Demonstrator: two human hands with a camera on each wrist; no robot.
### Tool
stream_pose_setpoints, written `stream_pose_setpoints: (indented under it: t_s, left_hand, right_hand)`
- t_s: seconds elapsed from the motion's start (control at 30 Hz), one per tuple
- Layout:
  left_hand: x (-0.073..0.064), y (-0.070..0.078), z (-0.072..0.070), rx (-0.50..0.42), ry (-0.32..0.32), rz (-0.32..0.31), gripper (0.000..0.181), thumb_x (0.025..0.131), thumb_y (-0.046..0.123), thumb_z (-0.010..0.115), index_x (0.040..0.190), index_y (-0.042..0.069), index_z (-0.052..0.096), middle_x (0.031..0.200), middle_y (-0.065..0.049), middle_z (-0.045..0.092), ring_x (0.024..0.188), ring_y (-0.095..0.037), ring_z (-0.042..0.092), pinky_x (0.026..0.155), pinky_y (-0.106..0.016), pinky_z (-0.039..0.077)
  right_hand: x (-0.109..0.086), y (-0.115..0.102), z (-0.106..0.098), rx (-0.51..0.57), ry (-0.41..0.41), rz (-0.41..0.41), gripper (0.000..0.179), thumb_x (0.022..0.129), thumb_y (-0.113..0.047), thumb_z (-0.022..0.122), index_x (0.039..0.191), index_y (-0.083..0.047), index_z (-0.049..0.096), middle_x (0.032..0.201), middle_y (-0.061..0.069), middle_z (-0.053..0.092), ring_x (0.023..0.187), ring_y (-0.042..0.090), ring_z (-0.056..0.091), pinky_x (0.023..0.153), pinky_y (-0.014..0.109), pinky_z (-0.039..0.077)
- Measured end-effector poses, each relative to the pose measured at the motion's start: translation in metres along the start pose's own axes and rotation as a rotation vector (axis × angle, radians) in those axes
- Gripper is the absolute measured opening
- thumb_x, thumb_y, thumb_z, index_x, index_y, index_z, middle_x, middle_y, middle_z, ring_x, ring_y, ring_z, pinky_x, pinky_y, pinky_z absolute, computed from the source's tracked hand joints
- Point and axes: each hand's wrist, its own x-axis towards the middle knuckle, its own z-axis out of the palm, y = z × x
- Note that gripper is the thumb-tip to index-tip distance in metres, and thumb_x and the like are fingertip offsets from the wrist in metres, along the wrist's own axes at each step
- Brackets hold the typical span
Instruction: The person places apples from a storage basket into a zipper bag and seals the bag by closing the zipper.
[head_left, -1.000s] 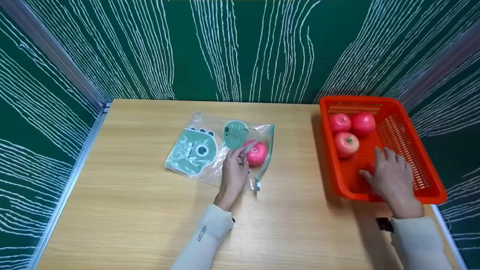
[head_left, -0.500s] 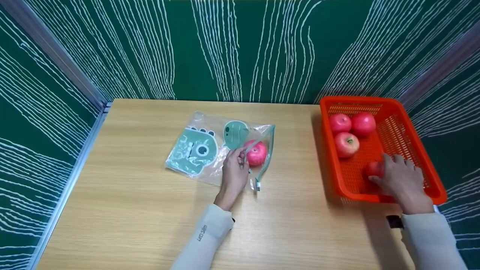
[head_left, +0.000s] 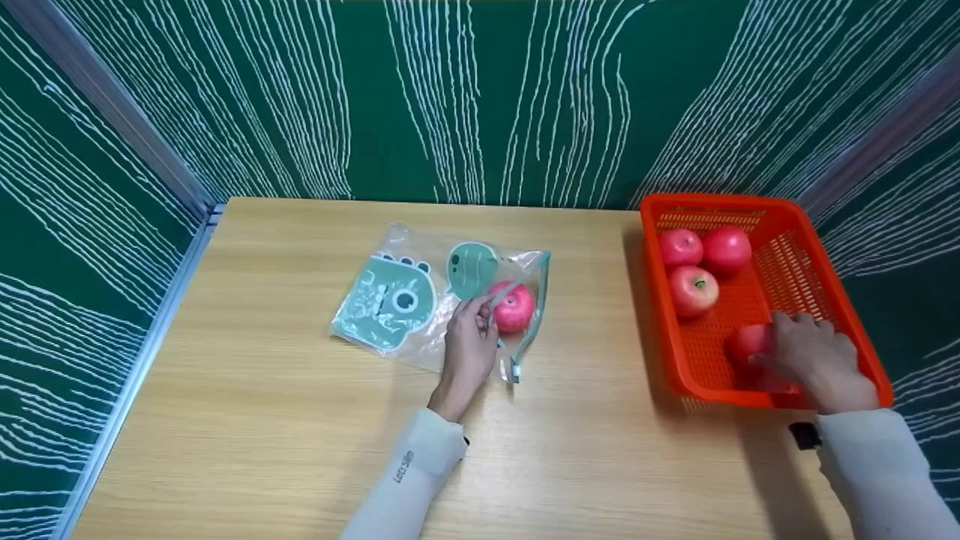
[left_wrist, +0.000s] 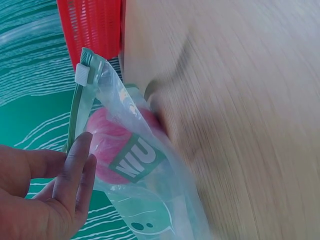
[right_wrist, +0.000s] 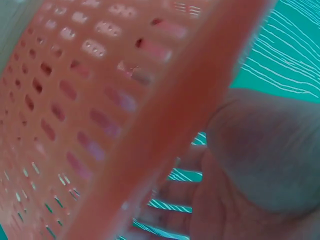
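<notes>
Movement shows mainly inside the orange plastic basket [head_left: 750, 296]: over the last second the right hand [head_left: 814, 360] has shifted toward the basket's right wall, baring a red apple [head_left: 750, 343] in its near half that it had mostly covered. Whether that grip grasps anything cannot be told, since the fingertips are hidden. Three apples [head_left: 694, 291] keep their cluster in the basket's far left part. On the counter [head_left: 585, 457], well left of the basket, the left hand [head_left: 469, 334] pinches the clear zip bag [head_left: 405, 300] just as before, with one pinkish-red apple [head_left: 515, 309] inside, on the basket side.
</notes>
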Motion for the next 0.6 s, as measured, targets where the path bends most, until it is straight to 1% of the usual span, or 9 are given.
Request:
stream_pose_setpoints:
  t_s: [0.23, 0.33, 0.43, 0.5, 0.6]
  left_hand:
    - [-0.0021, -0.0013, -0.0007, 0.008, 0.001, 0.001, 0.043, 0.089, -0.017, 0.067, 0.131, -0.006, 0.067, 0.105, -0.012, 0.063, 0.090, -0.019, 0.061, 0.080, -0.028, 0.057]
    - [-0.0020, -0.0006, -0.0006, 0.011, 0.005, 0.016, 0.044, 0.089, -0.017, 0.067, 0.131, -0.006, 0.067, 0.105, -0.012, 0.063, 0.090, -0.020, 0.062, 0.081, -0.029, 0.057]
    - [-0.0013, 0.0003, -0.0001, 0.009, 0.009, 0.027, 0.044, 0.089, -0.017, 0.067, 0.131, -0.006, 0.067, 0.105, -0.013, 0.063, 0.091, -0.021, 0.062, 0.081, -0.029, 0.058]
    - [-0.0006, 0.0008, 0.0003, 0.005, 0.010, 0.026, 0.044, 0.089, -0.018, 0.067, 0.131, -0.007, 0.067, 0.106, -0.013, 0.064, 0.092, -0.021, 0.062, 0.082, -0.029, 0.058]
    - [0.0003, 0.0010, 0.0006, 0.001, 0.006, 0.011, 0.043, 0.089, -0.018, 0.067, 0.131, -0.007, 0.066, 0.107, -0.014, 0.064, 0.092, -0.022, 0.061, 0.083, -0.030, 0.058]
  right_hand:
    - [0.0088, 0.0061, 0.0021, 0.002, -0.092, 0.032, 0.085, 0.079, -0.021, 0.090, 0.138, 0.016, 0.042, 0.114, 0.044, 0.051, 0.096, 0.059, 0.046, 0.081, 0.076, 0.044]
    - [0.0100, 0.0082, 0.0017, -0.004, -0.091, 0.020, 0.079, 0.080, -0.022, 0.089, 0.134, 0.015, 0.045, 0.108, 0.041, 0.054, 0.092, 0.057, 0.049, 0.076, 0.071, 0.046]
    - [0.0101, 0.0090, 0.0016, -0.008, -0.076, -0.007, 0.076, 0.081, -0.025, 0.090, 0.132, 0.014, 0.047, 0.107, 0.040, 0.056, 0.092, 0.056, 0.050, 0.074, 0.068, 0.047]
    - [0.0097, 0.0093, 0.0019, -0.007, -0.062, -0.022, 0.078, 0.081, -0.026, 0.091, 0.132, 0.014, 0.048, 0.108, 0.040, 0.056, 0.094, 0.057, 0.049, 0.074, 0.068, 0.049]
    - [0.0094, 0.0095, 0.0019, 0.001, -0.055, -0.023, 0.081, 0.079, -0.025, 0.092, 0.133, 0.013, 0.047, 0.110, 0.040, 0.055, 0.094, 0.057, 0.049, 0.075, 0.068, 0.049]
